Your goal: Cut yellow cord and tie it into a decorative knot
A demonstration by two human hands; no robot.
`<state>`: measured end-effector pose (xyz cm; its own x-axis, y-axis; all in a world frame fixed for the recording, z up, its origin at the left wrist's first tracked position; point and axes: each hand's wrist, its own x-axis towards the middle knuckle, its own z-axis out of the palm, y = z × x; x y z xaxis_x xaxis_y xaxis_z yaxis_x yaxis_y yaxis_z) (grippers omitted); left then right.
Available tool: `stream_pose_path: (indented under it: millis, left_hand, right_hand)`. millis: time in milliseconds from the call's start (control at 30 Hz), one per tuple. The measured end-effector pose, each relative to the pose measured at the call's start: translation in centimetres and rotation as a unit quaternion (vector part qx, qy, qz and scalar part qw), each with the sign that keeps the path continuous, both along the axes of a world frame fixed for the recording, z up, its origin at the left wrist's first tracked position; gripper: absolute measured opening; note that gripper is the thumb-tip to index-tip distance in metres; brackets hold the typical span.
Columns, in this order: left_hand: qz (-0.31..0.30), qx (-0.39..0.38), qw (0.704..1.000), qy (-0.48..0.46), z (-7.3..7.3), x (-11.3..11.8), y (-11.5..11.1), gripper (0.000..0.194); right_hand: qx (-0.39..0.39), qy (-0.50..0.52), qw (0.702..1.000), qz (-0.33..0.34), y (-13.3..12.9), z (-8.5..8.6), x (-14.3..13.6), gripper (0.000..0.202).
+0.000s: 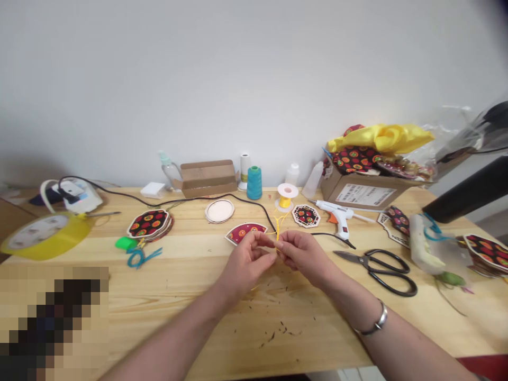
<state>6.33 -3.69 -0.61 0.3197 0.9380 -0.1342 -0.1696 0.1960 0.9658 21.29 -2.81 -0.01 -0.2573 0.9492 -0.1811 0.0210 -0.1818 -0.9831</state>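
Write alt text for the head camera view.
Two bare hands pinch thin yellow cord above a pale wooden table. Behind them stands a white spool of yellow thread; at right lie a white-and-orange glue gun and black-handled metal scissors.

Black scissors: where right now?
In the head view, the black scissors lie open on the table, right of the right hand, below the white glue gun.

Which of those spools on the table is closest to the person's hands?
The small spool of yellow thread, with pale round ends. The teal cone and tall white spool both stand farther back, to its left.
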Motion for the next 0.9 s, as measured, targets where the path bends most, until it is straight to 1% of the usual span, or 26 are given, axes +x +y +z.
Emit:
stream_pose_path:
  millis: [67,167,300,367,533,700,900]
  left_hand:
    - [-0.009,-0.005,1.000,0.013,0.07,-0.06,0.07,0.024]
    - [-0.021,-0.016,0.999,0.035,0.42,-0.25,0.03,0.022]
    - [-0.027,-0.047,0.996,0.076,0.92,-0.46,-0.02,0.020]
    - [-0.022,-0.049,0.994,0.094,0.94,-0.54,0.04,0.020]
    - [-0.021,-0.025,0.993,0.116,0.56,-0.73,0.25,0.020]
    - [-0.025,-0.062,0.991,0.117,0.57,-0.77,0.29,0.022]
    - [-0.025,-0.090,0.991,0.097,0.82,-0.76,0.23,0.019]
  right_hand:
    - [0.015,-0.039,0.999,0.004,0.04,-0.08,0.06,0.024]
    - [0.034,-0.086,0.996,0.006,0.08,-0.07,0.15,0.022]
    - [0.060,-0.114,0.992,-0.001,0.16,-0.06,0.28,0.025]
    - [0.067,-0.118,0.991,0.003,0.18,-0.11,0.32,0.026]
    - [0.083,-0.135,0.987,0.013,0.19,-0.20,0.43,0.022]
    - [0.086,-0.132,0.987,0.015,0.20,-0.02,0.51,0.021]
    - [0.053,-0.089,0.994,0.029,0.01,0.51,0.49,0.023]
